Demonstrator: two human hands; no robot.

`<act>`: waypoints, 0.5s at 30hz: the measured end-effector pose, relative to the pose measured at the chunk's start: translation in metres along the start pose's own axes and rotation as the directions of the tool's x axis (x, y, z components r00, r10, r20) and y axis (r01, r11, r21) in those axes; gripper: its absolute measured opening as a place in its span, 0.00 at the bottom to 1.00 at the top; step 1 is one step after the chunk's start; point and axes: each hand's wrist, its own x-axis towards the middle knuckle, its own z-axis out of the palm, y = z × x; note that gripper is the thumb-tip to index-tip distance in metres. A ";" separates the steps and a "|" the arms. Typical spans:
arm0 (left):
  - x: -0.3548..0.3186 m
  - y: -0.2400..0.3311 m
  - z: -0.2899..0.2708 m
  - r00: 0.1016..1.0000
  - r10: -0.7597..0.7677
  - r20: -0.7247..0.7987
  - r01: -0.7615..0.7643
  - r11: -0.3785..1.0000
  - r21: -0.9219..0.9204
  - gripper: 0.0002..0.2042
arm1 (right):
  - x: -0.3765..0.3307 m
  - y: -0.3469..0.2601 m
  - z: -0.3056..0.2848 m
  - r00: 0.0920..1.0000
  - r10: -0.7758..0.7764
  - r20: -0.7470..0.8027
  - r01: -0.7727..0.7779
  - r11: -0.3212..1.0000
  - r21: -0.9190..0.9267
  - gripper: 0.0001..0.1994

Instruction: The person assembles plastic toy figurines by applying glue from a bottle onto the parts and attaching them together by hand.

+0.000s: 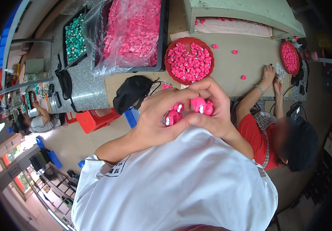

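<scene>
The two hands meet near the middle, the left hand [156, 115] beside the right hand [212, 106], with small toy pieces [189, 109] between them. Farther away, a round tray [172, 46] of pieces sits on the table [246, 54]. A bag [129, 92] lies left of it. A big bin [162, 38] stands farther left. Another person [277, 134] sits at the right.

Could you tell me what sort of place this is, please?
Probably a small assembly workshop. A red tray and a black bin hold heaps of small pink parts, both hands, left hand and right hand, hold such parts, and a co-worker sits at the workbench.
</scene>
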 end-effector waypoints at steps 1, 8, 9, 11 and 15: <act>-0.001 0.000 0.001 0.997 -0.077 0.001 0.077 0.997 -0.024 0.19 | 0.002 0.002 -0.003 1.000 -0.012 -0.008 0.011 0.995 -0.096 0.18; -0.004 -0.027 -0.009 0.752 -0.491 0.439 0.569 0.146 -0.810 0.15 | 0.004 -0.005 -0.021 0.966 0.191 -0.174 -0.123 0.931 0.343 0.14; -0.004 -0.027 -0.010 0.752 -0.494 0.438 0.567 0.146 -0.810 0.15 | 0.004 -0.007 -0.023 0.962 0.190 -0.197 -0.133 0.953 0.271 0.14; -0.004 -0.028 -0.010 0.735 -0.511 0.445 0.575 0.121 -0.809 0.16 | 0.004 -0.007 -0.025 0.964 0.142 -0.224 -0.105 0.980 0.168 0.11; -0.005 -0.026 -0.006 0.782 -0.481 0.397 0.498 0.097 -0.862 0.15 | 0.005 -0.013 -0.030 0.992 -0.063 -0.113 0.019 0.935 -0.355 0.08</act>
